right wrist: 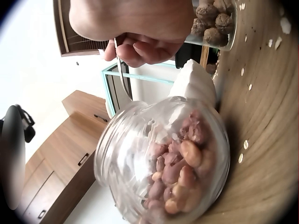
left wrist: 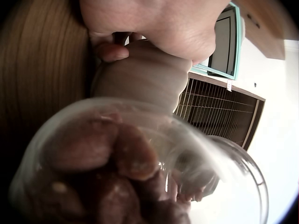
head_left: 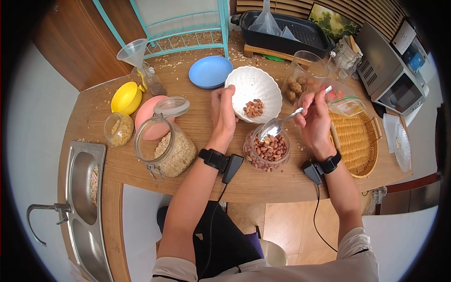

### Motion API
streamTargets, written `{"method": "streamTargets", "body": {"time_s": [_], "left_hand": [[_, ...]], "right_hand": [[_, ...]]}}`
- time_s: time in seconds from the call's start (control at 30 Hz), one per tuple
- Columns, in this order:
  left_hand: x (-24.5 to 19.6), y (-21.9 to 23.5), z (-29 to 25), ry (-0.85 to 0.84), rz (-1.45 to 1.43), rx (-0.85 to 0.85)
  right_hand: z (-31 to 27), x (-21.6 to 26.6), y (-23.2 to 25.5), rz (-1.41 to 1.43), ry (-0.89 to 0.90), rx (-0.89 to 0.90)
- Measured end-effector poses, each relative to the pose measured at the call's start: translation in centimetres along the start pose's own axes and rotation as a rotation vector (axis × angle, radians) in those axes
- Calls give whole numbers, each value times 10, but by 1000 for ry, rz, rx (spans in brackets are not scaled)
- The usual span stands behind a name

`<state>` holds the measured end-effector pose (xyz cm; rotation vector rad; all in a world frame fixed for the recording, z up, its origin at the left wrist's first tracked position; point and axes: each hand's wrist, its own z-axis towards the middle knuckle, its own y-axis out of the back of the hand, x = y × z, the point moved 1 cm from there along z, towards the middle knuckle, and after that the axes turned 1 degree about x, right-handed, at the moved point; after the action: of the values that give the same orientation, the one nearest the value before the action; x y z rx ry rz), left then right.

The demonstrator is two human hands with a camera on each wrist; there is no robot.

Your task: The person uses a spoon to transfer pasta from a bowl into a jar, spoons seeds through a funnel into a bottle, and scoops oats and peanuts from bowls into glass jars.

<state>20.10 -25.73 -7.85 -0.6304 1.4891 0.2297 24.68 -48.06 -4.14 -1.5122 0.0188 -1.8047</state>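
Note:
My left hand (head_left: 222, 113) grips the left edge of a white fluted bowl (head_left: 249, 84), thumb at its rim. The bowl tilts toward me, and a small heap of peanuts (head_left: 254, 108) lies in its lower part. In my right hand (head_left: 314, 120) is a metal spoon (head_left: 271, 129), pinched by the handle. Its bowl end dips into the mouth of a round glass jar (head_left: 247, 157) of reddish peanuts, just in front of the white bowl. The right wrist view shows the spoon handle (right wrist: 123, 79) between the fingers, above the jar (right wrist: 126, 158).
Left of the jar stands an open clip-top jar (head_left: 181, 157) of oats, near pink (head_left: 143, 115), yellow (head_left: 127, 97) and blue (head_left: 210, 72) bowls. A wicker basket (head_left: 359, 145) and a container (head_left: 287, 77) of walnuts are on the right. A sink (head_left: 84, 174) lies far left.

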Motion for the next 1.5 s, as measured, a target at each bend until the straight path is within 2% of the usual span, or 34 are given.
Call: {"method": "streamTargets", "body": {"time_s": [0.13, 0.33, 0.43, 0.5, 0.53, 0.6, 0.8, 1.2, 1.5], "left_hand": [[0, 0, 0, 16, 11, 3], [-1, 1, 1, 8, 25, 5], [-1, 0, 0, 1, 9, -13], [0, 2, 0, 12, 14, -3], [0, 2, 0, 19, 18, 8], [-1, -1, 0, 16, 15, -9], [-1, -1, -1, 13, 14, -17], [-1, -1, -1, 17, 22, -3], [-3, -2, -3, 12, -4, -1]], "right_hand": [[1, -1, 3, -3, 29, 68], [-1, 0, 1, 23, -14, -5], [-2, 1, -6, -62, -1, -71], [-2, 0, -9, -275, 26, -153], [-1, 0, -7, -276, 27, -155], [1, -3, -4, -500, 72, -101], [3, -7, -4, -639, 34, -123], [5, -7, 1, -528, -115, -208], [5, -6, -1, -455, -255, -177]]}}
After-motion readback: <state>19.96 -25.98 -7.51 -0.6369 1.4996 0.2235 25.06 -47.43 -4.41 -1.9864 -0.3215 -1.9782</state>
